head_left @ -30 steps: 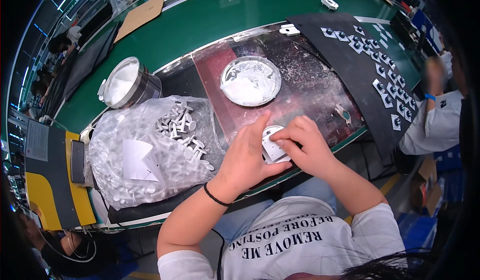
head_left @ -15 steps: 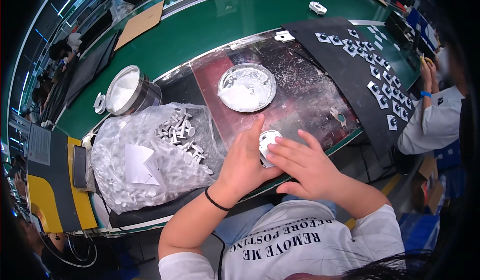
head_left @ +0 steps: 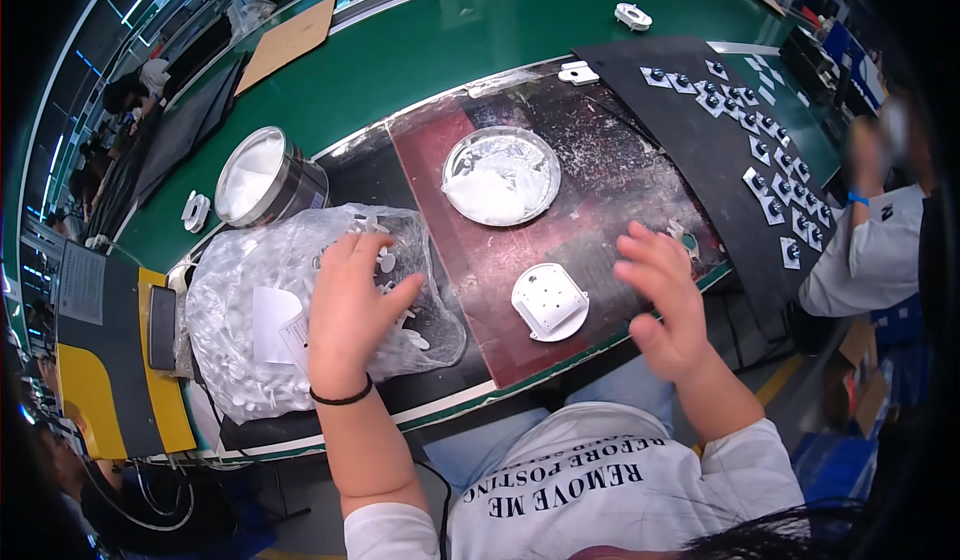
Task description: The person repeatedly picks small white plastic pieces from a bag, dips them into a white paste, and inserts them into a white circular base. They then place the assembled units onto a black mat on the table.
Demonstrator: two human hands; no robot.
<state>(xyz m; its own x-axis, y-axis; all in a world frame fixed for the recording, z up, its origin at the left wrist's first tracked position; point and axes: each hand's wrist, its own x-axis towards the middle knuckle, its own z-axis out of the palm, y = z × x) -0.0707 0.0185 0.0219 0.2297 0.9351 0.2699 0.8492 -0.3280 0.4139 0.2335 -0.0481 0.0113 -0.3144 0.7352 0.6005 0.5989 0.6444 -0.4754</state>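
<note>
Left hand [head_left: 352, 310] on parts bag [head_left: 250, 320]

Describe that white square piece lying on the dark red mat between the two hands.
The white square piece looks like moulded plastic, with rounded corners and a raised rim. Its upper face is flat with several tiny holes or dots. It lies flat, turned slightly askew, on the dark red mat, near the bench's front edge and below the round white dish. Nothing touches it: the left hand rests on the clear bag, and the right hand hovers beside it.

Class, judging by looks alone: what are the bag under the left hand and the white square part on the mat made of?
Bag: thin clear plastic film, glossy and crinkled, its white contents showing through. Square part: probably moulded plastic, matt white, with rounded corners and small holes.
</note>
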